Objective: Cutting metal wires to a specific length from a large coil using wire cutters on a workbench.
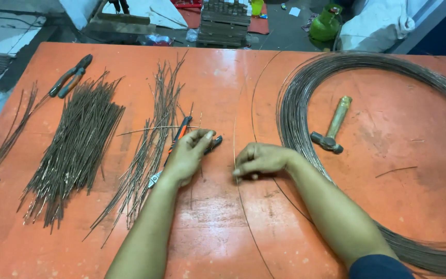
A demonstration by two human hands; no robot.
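My left hand [188, 155] grips orange-and-black pliers [180, 133] over the orange table [223, 77], the jaws poking out to the right near a thin wire. My right hand [261, 159] pinches that long thin wire strand [234, 139], which runs from the big wire coil [305, 88] across the table toward me. The two hands are a few centimetres apart. A short cut wire lies across the pile just left of the pliers.
Cut wire pieces lie in bundles at left: a loose spread [153, 134], a thick pile [76, 144], a small bunch [9, 137]. Second pliers [70, 76] rest far left. A hammer [332, 126] lies inside the coil. Clutter and a green cylinder [325, 23] stand beyond the table.
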